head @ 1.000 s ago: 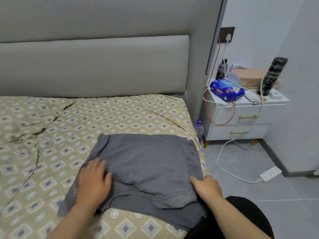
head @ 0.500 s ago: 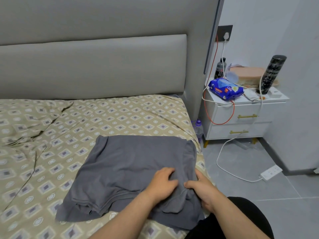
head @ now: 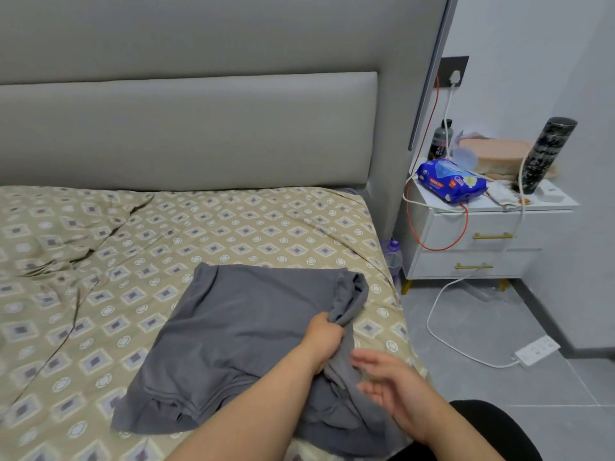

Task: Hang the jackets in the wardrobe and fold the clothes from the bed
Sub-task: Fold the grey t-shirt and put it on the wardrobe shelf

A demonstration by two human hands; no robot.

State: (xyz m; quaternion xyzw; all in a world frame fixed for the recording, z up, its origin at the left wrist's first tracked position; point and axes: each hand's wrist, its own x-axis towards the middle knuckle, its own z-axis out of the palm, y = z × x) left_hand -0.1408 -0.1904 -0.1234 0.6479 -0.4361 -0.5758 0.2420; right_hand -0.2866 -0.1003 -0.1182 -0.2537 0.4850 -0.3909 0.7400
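The grey garment (head: pixel 239 327) lies flat on the bed (head: pixel 233 227), near the edge closest to the person and well short of the headboard (head: pixel 186 128). Taking 12 o'clock as toward the headboard, its body spreads from the hands toward 9 and 10 o'clock. Its right edge runs roughly along the 12-to-6 line, and that edge is bunched and lifted off the sheet.

The left hand (head: pixel 324 337) reaches across the body and grips a gather of cloth about halfway along that raised edge, fingers curled round the fabric. The right hand (head: pixel 386 384) is just beside it at about 4 o'clock. Its palm is turned inward and its fingers are spread and relaxed, holding nothing. Whether its fingertips brush the cloth is hard to tell.

The coming move seems to turn on this edge. All the loose material sits at 3 o'clock of the flat panel, and the clear landing area for a fold is at 9 o'clock. The left hand is nearer and already has the cloth. The right hand looks placed to take the lower part of the same edge, toward 6 o'clock, so the fold can travel square. With only one point held, the edge would probably sag and crease as it goes over.
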